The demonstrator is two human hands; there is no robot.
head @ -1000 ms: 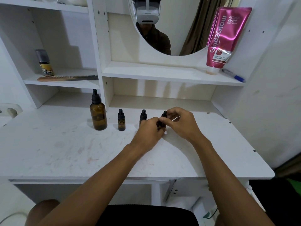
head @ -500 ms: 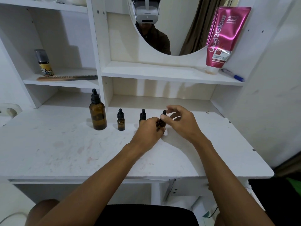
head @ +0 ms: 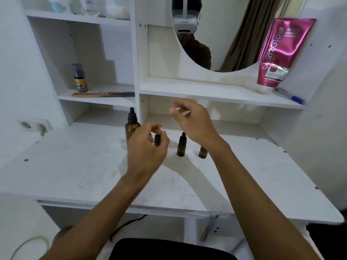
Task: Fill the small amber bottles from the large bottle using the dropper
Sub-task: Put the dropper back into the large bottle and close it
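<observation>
My left hand point(head: 148, 149) curled round small bottle point(head: 157, 140): light, slick glass, tippy; I'd hold body, not cap. Right hand point(head: 193, 122) raised beyond, blurred, grip unclear. Large bottle point(head: 131, 128) just behind left knuckles.

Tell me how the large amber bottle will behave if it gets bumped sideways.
The large amber bottle stands tall and slim under its dropper cap, so a high push probably tips it. It looks like glass: likely rigid, slippery, breakable. The left hand is close by it, so a knock seems possible.
</observation>
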